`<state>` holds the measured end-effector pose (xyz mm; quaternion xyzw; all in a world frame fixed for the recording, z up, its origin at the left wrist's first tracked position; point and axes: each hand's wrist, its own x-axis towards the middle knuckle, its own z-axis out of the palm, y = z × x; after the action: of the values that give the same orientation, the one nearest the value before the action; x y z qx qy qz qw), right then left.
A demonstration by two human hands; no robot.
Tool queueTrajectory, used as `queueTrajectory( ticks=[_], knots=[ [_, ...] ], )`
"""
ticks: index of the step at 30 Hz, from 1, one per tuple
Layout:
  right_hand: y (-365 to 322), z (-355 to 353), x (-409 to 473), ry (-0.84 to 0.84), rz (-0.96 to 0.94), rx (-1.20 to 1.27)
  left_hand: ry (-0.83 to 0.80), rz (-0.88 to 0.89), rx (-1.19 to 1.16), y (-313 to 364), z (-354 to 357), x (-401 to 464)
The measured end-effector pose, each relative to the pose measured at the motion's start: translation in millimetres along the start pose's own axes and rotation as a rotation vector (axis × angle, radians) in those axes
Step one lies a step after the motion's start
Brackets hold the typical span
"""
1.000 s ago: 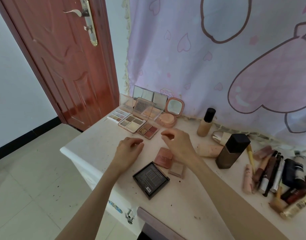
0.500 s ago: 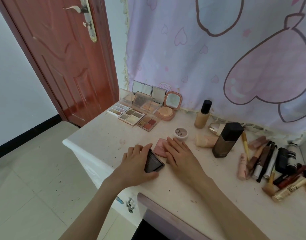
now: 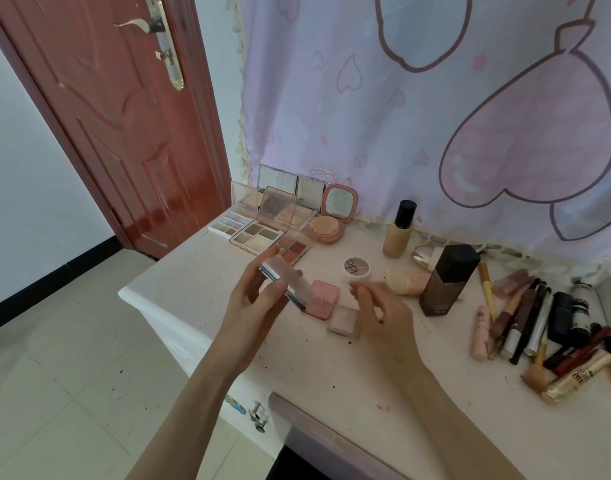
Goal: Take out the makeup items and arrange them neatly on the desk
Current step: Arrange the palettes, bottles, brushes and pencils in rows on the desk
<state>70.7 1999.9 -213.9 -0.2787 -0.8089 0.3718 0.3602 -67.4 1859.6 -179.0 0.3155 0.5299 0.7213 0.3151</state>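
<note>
Left hand (image 3: 259, 299) has the dark palette (image 3: 286, 285) lifted clear of the desk (image 3: 200, 271), tilted on edge, thumb on one side and fingers on the other, clamped firmly on it. Right hand (image 3: 376, 310) hovers just beside it with the fingers loosely curled, gripping nothing, and the two hands are a little apart.

Take the tall black-capped bottle (image 3: 446, 282) as the marker. The palette in hand is well to its left, above the pink compact (image 3: 323, 299) and close to the pale square compact (image 3: 344, 318). The small round pot (image 3: 356, 268) sits between the pink compact and the bottle. Further left and back, against the curtain (image 3: 435, 98), is a cluster of open eyeshadow palettes (image 3: 262, 233) propped with their lids up. To the bottle's right lies a jumble of pencils, tubes and brushes (image 3: 539, 323).

My guess is she means to open this one or set it among the open palettes. To do that well, the free hand should steady the case while the thumb finds the catch, keeping it low over the desk so nothing spills if it pops. Setting it down flat and square with its neighbours would look tidiest.

Room is decent: the bare stretch of desk left of the pink compact, running toward the corner, is open. That corner edge is close, though, and the floor is a long drop, so I'd keep the palette inboard. Watch the propped lids at the back too; a nudge could tip them.
</note>
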Motion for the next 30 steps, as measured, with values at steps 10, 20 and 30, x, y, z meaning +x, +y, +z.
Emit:
queueTrajectory(
  ticks=[10, 20, 30],
  knots=[
    [-10.1, -12.8, 10.4, -0.313, 0.689, 1.114, -0.159, -0.017, 0.179, -13.6, 23.4, 8.3],
    [-4.9, -13.5, 7.9, -0.267, 0.556, 1.119, -0.123, 0.243, 1.128, -3.3, 38.1, 7.5],
    [-5.9, -14.9, 9.2, -0.517, 0.621, 1.276, -0.171, 0.268, 0.871, -1.1, 43.5, 7.6]
  ],
)
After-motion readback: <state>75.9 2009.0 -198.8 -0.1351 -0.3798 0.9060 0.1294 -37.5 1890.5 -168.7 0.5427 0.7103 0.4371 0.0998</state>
